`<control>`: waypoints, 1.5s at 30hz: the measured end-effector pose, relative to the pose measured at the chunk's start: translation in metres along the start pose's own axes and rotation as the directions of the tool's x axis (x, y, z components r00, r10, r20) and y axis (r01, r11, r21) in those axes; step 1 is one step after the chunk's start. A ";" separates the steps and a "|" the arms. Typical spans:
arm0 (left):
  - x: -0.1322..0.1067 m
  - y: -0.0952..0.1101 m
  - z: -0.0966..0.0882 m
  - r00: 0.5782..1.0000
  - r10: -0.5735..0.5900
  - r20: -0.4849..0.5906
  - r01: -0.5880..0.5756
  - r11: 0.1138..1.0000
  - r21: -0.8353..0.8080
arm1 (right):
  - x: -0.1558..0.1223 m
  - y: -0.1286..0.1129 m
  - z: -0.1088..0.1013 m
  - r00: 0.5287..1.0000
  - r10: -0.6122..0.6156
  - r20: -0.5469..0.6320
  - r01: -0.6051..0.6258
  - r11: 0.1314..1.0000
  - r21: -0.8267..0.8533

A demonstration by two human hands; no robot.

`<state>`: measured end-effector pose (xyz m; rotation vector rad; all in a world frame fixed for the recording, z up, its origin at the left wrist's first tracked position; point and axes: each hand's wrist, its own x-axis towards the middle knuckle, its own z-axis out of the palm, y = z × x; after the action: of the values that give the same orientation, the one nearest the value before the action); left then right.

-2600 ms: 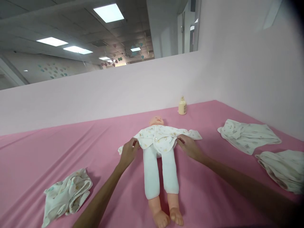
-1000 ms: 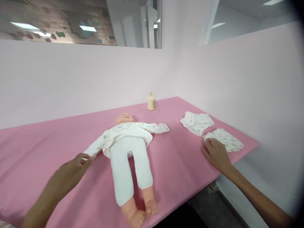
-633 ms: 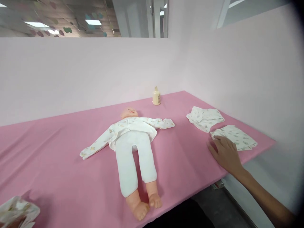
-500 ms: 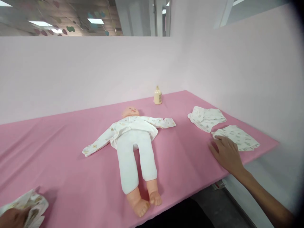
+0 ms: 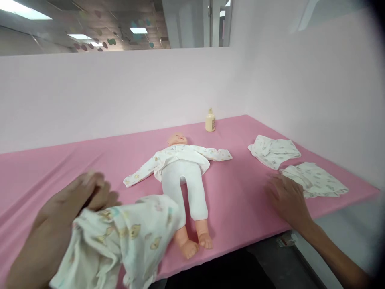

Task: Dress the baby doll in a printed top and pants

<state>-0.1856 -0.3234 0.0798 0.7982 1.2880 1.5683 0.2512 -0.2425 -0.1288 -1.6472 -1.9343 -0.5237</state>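
Close to my chest, at the low left of the view, my left hand [image 5: 69, 204] is clenched on a bunched printed garment [image 5: 129, 237] and holds it up off the pink table [image 5: 240, 192]. I have only a fistful of it. Most of the cloth hangs loose below my fingers, and from where I look it covers part of one leg of the doll [image 5: 183, 176].

My right hand [image 5: 287, 198] grasps nothing. It lies flat and spread on the table near the front edge, just beside the nearer folded garment [image 5: 314, 180]. I cannot tell whether my fingertips touch it. A second folded garment [image 5: 273, 150] lies just behind that one, and a small bottle [image 5: 210, 120] stands upright by the wall, well apart from both hands.

What worries me most is the slack cloth. With so little of it gripped, it could slide out of my fist, and this near the edge it might drop to the floor instead of the table. The trailing folds could also catch the doll's feet [image 5: 197, 243], which lie close to the front edge, and tug the doll askew or toward the drop. On the other side, a careless sweep of my flat hand could shove the nearer folded garment out of its fold or off the table end
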 end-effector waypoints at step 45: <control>0.027 -0.028 0.081 0.942 0.125 0.310 -0.135 0.991 0.011 | 0.084 -0.137 -0.080 0.903 0.184 0.387 -0.383 -0.060 0.922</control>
<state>-0.1160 -0.2678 0.0698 1.1215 1.0514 1.4567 0.1197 -0.2507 -0.0072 -0.9067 -1.1992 1.0853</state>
